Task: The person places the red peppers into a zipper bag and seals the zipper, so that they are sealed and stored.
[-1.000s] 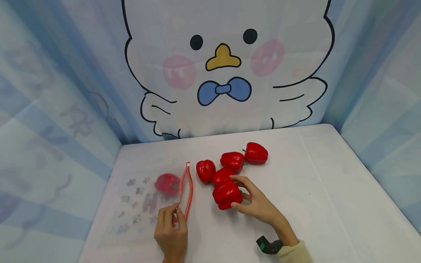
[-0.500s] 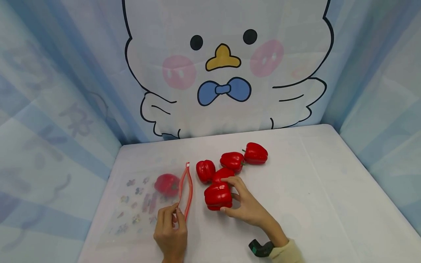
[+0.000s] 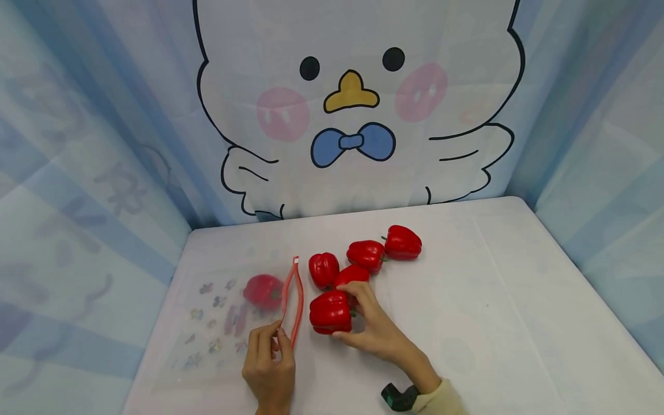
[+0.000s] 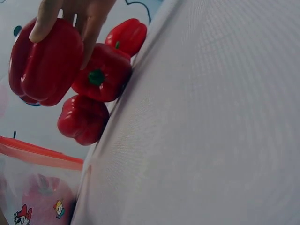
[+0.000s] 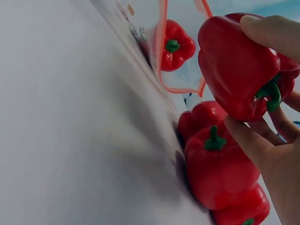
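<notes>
My right hand (image 3: 377, 329) grips a red bell pepper (image 3: 330, 312) between thumb and fingers. In the right wrist view this pepper (image 5: 239, 65) is raised off the table, green stem toward the palm. My left hand (image 3: 270, 360) pinches the red-orange edge (image 3: 300, 311) of a clear printed zip bag (image 3: 207, 334), whose mouth gapes to the right. Inside the bag lies another red bell pepper (image 3: 263, 291), seen through the plastic. The held pepper is just right of the bag's mouth. My left hand is almost wholly outside the left wrist view.
Several more red bell peppers lie behind the right hand: one upright (image 3: 324, 270), one partly hidden by the fingers (image 3: 353, 275), and two farther back (image 3: 366, 255). The white table (image 3: 493, 300) runs back to a curtain (image 3: 353, 190) with a cartoon bird.
My right hand has carried the gripped bell pepper leftward, toward the bag's mouth. The left hand keeps its pinch on the bag edge, and the other peppers stay put.
</notes>
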